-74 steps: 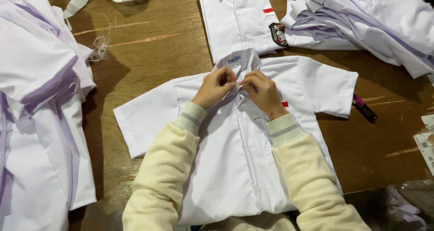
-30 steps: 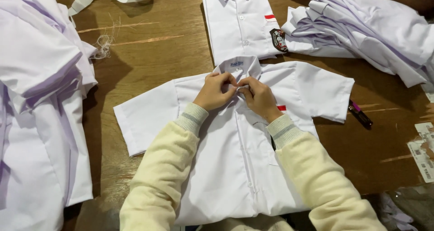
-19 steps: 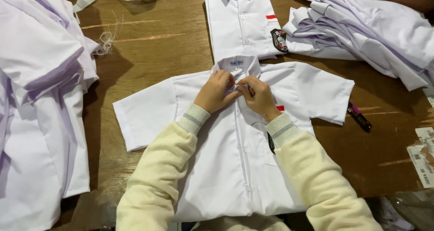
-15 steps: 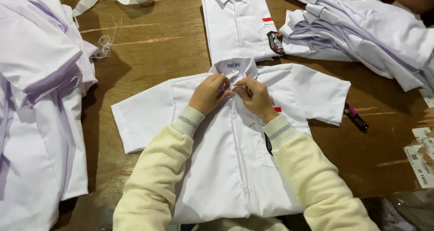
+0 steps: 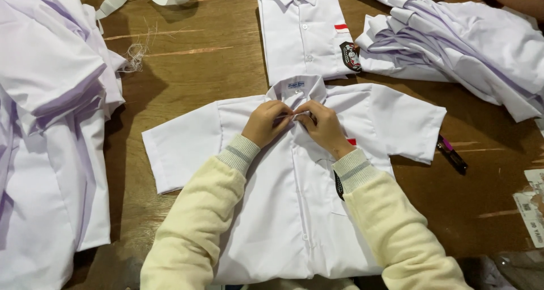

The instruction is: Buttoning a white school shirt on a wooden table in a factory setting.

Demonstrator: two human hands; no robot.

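Note:
A white short-sleeved shirt lies front-up on the wooden table, sleeves spread, collar toward the far side. My left hand and my right hand meet just below the collar, fingers pinching the shirt's front edges together at the top of the placket. Both arms wear cream sleeves with striped cuffs. What lies between the fingertips is hidden.
Another white shirt with a chest badge lies flat beyond. Heaps of white shirts sit at the left and far right. A dark marker with a pink end lies right of the sleeve. Loose thread and paper labels rest on the table.
My hands have stayed pinched at the collar with only small finger shifts. The view has shifted slightly; the shirt has not moved.

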